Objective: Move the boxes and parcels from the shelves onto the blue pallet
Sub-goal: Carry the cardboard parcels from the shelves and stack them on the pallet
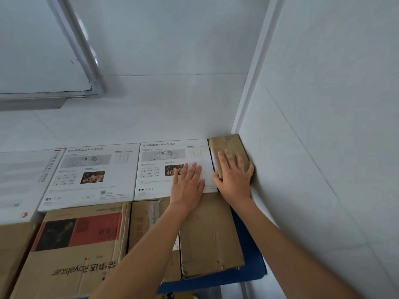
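Head view looks down on a stack that I take to be the load on the blue pallet (252, 270), whose blue edge shows at about five o'clock. Going left to right: at nine o'clock lies a white box (23, 180) cut by the frame edge, then a second white router box (90, 173), with a Royalstar carton (71, 251) below it at seven o'clock. Next comes a third white box (164, 167) near the centre, sitting on creased brown cartons (207, 236).

My left hand (187, 184) lies flat on that third white box, fingers straight and together, pressing rather than holding. Just right of it, at three o'clock from centre, my right hand (235, 175) covers a small taped brown parcel (228, 154), fingers spread over its top and the thumb hooked down its near end. The parcel sits wedged between the white box and the wall (323, 147).

I judge this the placing step: the parcel is being seated in the corner gap. Next I would let go of both, lift clear, and turn to the shelves, which are out of view.
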